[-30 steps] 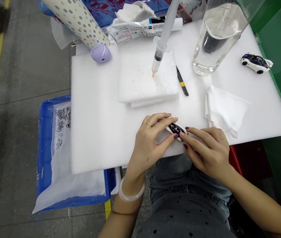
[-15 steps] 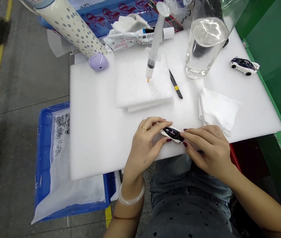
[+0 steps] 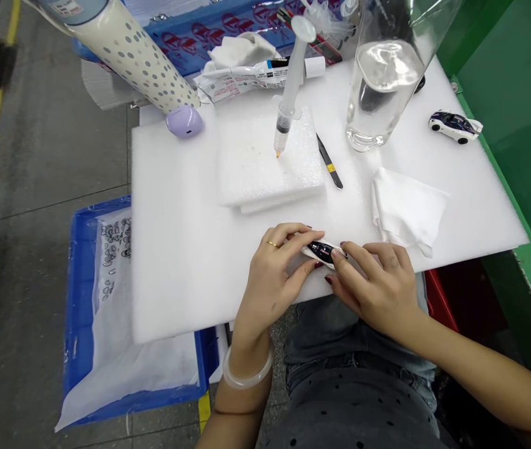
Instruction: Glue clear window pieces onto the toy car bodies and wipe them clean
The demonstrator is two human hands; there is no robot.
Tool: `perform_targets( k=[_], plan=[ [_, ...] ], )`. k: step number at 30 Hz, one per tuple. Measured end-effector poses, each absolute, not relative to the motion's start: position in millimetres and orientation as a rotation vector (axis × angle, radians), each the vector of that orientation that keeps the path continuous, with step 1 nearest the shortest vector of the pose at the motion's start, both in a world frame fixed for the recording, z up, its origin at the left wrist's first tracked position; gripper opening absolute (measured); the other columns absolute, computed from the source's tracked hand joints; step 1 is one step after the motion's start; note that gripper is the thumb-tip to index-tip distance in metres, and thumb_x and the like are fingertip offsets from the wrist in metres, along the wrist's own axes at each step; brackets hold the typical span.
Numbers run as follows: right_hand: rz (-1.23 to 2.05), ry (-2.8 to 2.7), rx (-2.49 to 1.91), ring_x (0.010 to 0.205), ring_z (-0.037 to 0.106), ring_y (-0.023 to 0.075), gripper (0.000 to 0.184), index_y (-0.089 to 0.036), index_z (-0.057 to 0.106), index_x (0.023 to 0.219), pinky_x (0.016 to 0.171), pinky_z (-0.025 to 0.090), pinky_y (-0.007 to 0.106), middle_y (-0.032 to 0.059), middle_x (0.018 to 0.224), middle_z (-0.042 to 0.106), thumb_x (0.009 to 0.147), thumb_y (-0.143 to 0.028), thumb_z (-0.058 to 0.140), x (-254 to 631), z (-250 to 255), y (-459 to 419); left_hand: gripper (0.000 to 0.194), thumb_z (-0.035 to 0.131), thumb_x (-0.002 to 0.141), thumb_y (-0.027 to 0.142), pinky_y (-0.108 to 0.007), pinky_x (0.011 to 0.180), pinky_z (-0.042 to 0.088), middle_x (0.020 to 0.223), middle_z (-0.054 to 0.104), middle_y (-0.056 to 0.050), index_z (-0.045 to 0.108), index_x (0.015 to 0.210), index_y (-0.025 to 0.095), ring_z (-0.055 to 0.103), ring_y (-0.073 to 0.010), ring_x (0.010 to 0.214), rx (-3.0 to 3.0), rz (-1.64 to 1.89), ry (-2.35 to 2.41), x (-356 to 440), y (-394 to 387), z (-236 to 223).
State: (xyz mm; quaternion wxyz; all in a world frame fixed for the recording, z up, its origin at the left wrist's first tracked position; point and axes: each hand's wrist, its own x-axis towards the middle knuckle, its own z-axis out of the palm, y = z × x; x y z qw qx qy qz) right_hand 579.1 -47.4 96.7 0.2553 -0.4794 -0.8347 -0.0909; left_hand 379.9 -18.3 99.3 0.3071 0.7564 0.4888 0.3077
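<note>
White and dark blue, the small toy car [image 3: 322,252] sits pinched between our two hands at the near edge of the foam sheet [image 3: 185,249]. Our left hand [image 3: 277,274] grips it from the left, thumb below and fingers [image 3: 299,236] curled over its top, a thin gold ring showing on one finger. Our right hand [image 3: 374,288] meets it from the right, with fingertips [image 3: 339,255] pressed against the car's end and side. Both hands are closed on the car, which lies low on the foam, close to our lap. A pale bangle [image 3: 247,373] circles the left wrist. Just beyond the right hand lies a folded white cloth [image 3: 406,209]. Farther up the sheet rests a thicker foam block [image 3: 265,163], and a syringe [image 3: 288,100] stands tilted with its tip stuck into that block. Beside the block lie dark tweezers [image 3: 329,163], and near them stands a clear bottle [image 3: 382,87] of water. A second toy car [image 3: 455,125] sits well apart by the sheet's far right edge. On the far left a lilac earbud case [image 3: 184,120] rests against a dotted tumbler [image 3: 129,50]. Down on the floor to our left stands a blue crate [image 3: 78,262] lined with a plastic bag.
</note>
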Motion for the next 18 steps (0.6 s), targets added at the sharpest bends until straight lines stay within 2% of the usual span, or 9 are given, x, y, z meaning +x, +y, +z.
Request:
perform_targets(
  k=[3,7,9,12,13,16,18],
  plan=[
    [-0.067,-2.243,-1.317,0.088,0.059,0.0208,0.024,-0.015,0.065,0.111,0.083,0.041,0.037,0.0041,0.102,0.074,0.093,-0.03,0.064,575,101,-44,0.036,0.067,0.093,0.024,-0.04,0.101,0.048,0.124,0.061,-0.005,0.064,0.128,0.03,0.057,-0.0232,0.117,1.942,0.841,1.285,378,-19,100],
    [0.012,-2.145,-1.292,0.086,0.06,0.022,0.045,-0.004,0.052,0.132,0.082,0.044,0.037,0.0077,0.093,0.072,0.094,-0.027,0.059,557,102,-45,0.037,0.064,0.095,0.032,-0.035,0.092,0.051,0.126,0.061,-0.004,0.061,0.132,0.032,0.059,-0.0198,0.109,1.794,0.988,1.36,375,-22,98],
    [0.002,-2.131,-1.317,0.085,0.06,0.0213,0.043,-0.007,0.05,0.135,0.082,0.045,0.037,0.0065,0.092,0.071,0.094,-0.022,0.056,568,102,-41,0.037,0.065,0.094,0.032,-0.033,0.09,0.051,0.124,0.061,-0.003,0.062,0.131,0.032,0.059,-0.0185,0.105,1.749,1.024,1.405,374,-24,96],
    [-0.153,-1.826,-1.62,0.09,0.062,0.0224,0.043,-0.018,0.053,0.132,0.083,0.045,0.038,0.0065,0.101,0.071,0.09,-0.023,0.061,642,102,-19,0.033,0.065,0.094,0.032,-0.035,0.092,0.049,0.124,0.062,-0.003,0.065,0.127,0.033,0.058,-0.0202,0.111,1.765,0.995,1.44,374,-25,96],
    [-0.195,-1.625,-1.773,0.091,0.063,0.0236,0.049,-0.019,0.054,0.131,0.083,0.045,0.039,0.0078,0.108,0.07,0.083,-0.023,0.065,680,101,-10,0.03,0.065,0.094,0.032,-0.036,0.094,0.049,0.124,0.062,-0.003,0.066,0.124,0.033,0.058,-0.0213,0.114,1.786,0.982,1.446,375,-25,97],
    [-0.139,-1.052,-2.31,0.077,0.06,0.0231,0.054,-0.015,0.062,0.116,0.076,0.042,0.038,0.008,0.091,0.071,0.066,-0.024,0.079,797,93,1,0.023,0.064,0.094,0.034,-0.041,0.098,0.046,0.122,0.064,-0.003,0.07,0.116,0.031,0.058,-0.0243,0.118,1.867,0.944,1.464,379,-26,101],
    [-0.109,-1.007,-2.376,0.071,0.059,0.0222,0.053,-0.015,0.064,0.112,0.071,0.039,0.036,0.007,0.083,0.071,0.062,-0.018,0.081,850,84,-16,0.022,0.063,0.094,0.036,-0.042,0.098,0.046,0.121,0.064,-0.003,0.07,0.114,0.03,0.059,-0.0253,0.117,1.912,0.9,1.474,381,-27,103]
  ],
)
